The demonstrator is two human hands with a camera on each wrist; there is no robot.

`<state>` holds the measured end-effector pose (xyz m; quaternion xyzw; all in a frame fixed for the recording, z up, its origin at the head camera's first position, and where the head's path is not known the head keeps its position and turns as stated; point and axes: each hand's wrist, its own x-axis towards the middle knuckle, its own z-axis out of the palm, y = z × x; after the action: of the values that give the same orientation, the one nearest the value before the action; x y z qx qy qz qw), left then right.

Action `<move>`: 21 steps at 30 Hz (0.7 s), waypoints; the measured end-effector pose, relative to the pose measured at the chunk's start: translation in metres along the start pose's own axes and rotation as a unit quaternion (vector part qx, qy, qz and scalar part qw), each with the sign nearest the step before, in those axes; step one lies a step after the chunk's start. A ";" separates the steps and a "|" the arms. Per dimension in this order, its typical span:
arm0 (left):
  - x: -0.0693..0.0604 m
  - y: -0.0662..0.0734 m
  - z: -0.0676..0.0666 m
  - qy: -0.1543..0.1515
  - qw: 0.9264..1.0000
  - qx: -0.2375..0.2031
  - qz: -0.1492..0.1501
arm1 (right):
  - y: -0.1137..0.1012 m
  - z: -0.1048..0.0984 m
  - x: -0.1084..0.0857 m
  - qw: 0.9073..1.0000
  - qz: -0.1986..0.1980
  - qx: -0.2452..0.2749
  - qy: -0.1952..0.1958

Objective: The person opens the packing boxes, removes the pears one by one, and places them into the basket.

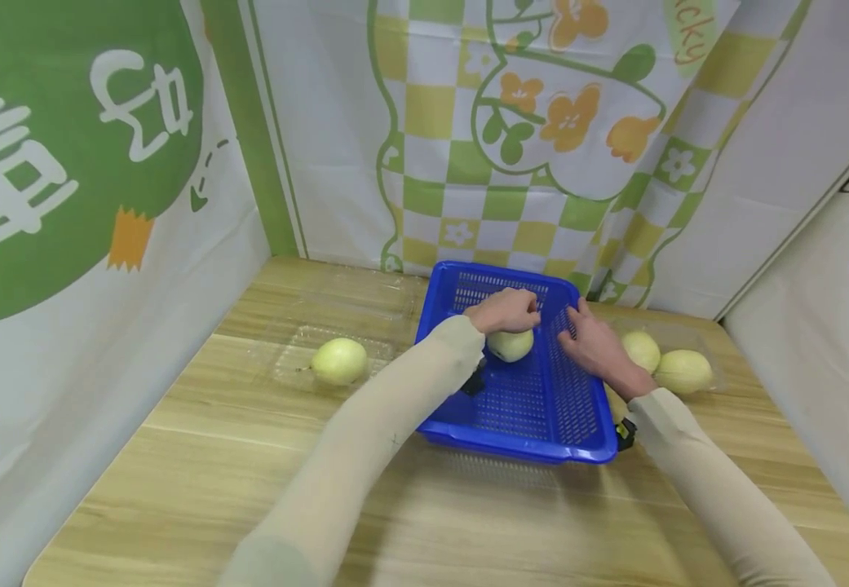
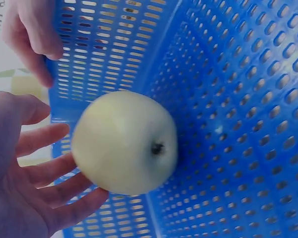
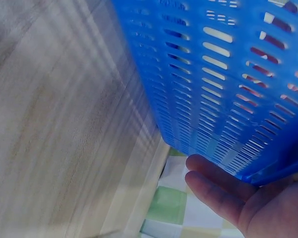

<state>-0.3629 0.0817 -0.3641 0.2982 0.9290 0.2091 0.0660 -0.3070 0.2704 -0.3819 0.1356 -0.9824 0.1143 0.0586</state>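
Observation:
A pale yellow-green pear [image 1: 510, 346] sits inside a blue plastic basket [image 1: 519, 444] with slotted walls. My left hand [image 1: 506, 311] reaches into the basket over this pear. In the left wrist view, loosely spread fingers [image 2: 69, 191] touch the side of the pear [image 2: 124, 144], its dark end facing the basket wall; the thumb stands apart from it. My right hand [image 1: 596, 346] holds the basket's right rim, thumb inside and fingers outside. From the right wrist, two fingers [image 3: 216, 191] show beside the slotted outer wall [image 3: 203, 99].
Left of the basket, another pear [image 1: 339, 361] lies in a clear plastic tray [image 1: 288, 359]. Two more pears [image 1: 684, 372] are on the right, partly behind my right wrist. Clear plastic shows under the basket's near edge. A patterned curtain [image 1: 424, 122] hangs behind the wooden table [image 1: 174, 489].

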 end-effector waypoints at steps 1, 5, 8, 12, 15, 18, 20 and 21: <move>0.000 0.001 -0.002 -0.002 1.000 0.009 0.004 | 0.000 0.000 0.000 1.000 0.000 0.000 -0.001; 0.003 0.006 -0.010 -0.025 0.999 0.030 0.017 | 0.000 0.000 0.000 1.000 -0.003 -0.001 0.001; 0.003 0.011 -0.020 -0.055 0.998 0.038 0.021 | 0.001 0.001 0.001 1.000 -0.011 -0.005 0.005; -0.004 0.018 -0.035 -0.071 0.996 0.051 0.024 | 0.001 0.001 0.002 1.000 -0.017 -0.005 0.012; -0.011 0.023 -0.046 -0.066 0.995 0.060 0.040 | 0.001 0.001 0.002 1.000 -0.016 -0.003 0.017; -0.019 0.027 -0.056 -0.060 0.994 0.061 0.066 | 0.001 0.001 0.001 1.000 -0.015 -0.004 0.021; -0.025 0.029 -0.062 -0.054 0.993 0.064 0.088 | 0.001 0.002 0.001 1.000 -0.013 -0.003 0.020; -0.028 0.030 -0.064 -0.052 0.992 0.063 0.099 | 0.001 0.002 0.000 1.000 -0.011 -0.003 0.019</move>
<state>-0.3401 0.0648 -0.2934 0.4023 0.9016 0.1402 0.0743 -0.3078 0.2707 -0.3841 0.1445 -0.9798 0.1134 0.0788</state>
